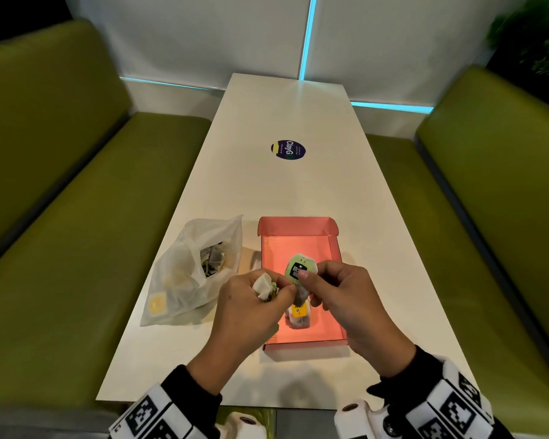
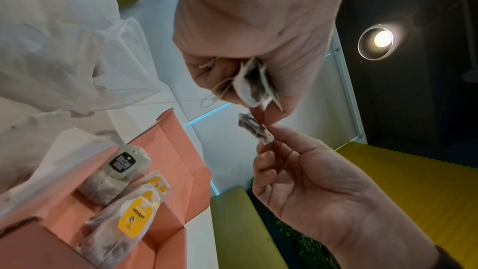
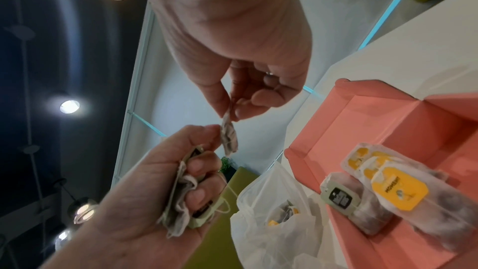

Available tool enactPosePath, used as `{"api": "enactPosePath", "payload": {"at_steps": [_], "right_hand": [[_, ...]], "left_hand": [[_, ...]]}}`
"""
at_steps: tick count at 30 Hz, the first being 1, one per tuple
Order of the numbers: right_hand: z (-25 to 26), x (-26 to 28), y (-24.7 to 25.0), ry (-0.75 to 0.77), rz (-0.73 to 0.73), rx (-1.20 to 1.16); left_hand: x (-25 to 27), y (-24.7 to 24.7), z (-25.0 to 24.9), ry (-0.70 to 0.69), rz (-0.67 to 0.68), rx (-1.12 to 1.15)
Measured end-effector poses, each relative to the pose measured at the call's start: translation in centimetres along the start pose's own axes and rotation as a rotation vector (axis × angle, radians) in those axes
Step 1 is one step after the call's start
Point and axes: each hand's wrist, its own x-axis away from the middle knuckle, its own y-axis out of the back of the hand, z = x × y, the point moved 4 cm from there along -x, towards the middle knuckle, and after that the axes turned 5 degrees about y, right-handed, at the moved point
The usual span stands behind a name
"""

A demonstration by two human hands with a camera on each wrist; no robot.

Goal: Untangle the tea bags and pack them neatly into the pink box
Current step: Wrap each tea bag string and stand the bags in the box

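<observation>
The open pink box [image 1: 298, 226] lies on the white table [image 1: 282, 191], with yellow-tagged tea bags [image 2: 134, 216] and a dark-tagged one [image 3: 340, 195] lying side by side in its near end. Above the box, my left hand [image 1: 279, 288] grips a crumpled bunch of tea bags [image 3: 186, 201] with green tags and loose strings. My right hand [image 1: 305, 275] pinches a single tea bag [image 2: 256, 128] by its top, its green tag [image 1: 300, 269] facing up. The left thumb and forefinger touch that same bag. A string runs between the two.
A translucent plastic bag [image 1: 194, 274] holding more tea bags lies left of the box. A round purple sticker [image 1: 287, 150] marks the table farther back. Green benches [image 1: 61, 185] run along both long sides, and the near table edge is just under my wrists.
</observation>
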Motion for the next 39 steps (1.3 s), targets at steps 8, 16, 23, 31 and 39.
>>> {"api": "enactPosePath", "payload": {"at_steps": [8, 16, 23, 31, 39], "right_hand": [[0.6, 0.4, -0.1, 0.234, -0.014, 0.251], [0.5, 0.4, 0.0, 0.259, 0.01, 0.287], [0.7, 0.0, 0.5, 0.151, 0.048, 0.084], [1.3, 0.0, 0.4, 0.092, 0.228, 0.165], [2.8, -0.3, 0.7, 0.312, 0.266, 0.592]], "left_hand": [[0.1, 0.2, 0.0, -0.018, -0.001, 0.023], [0.2, 0.2, 0.4, -0.023, 0.004, 0.089], [-0.2, 1.0, 0.9, 0.079, 0.065, 0.29], [-0.9, 0.8, 1.9, 0.071, 0.193, 0.084], [-1.1, 0.6, 3.4, 0.025, 0.165, -0.057]]}}
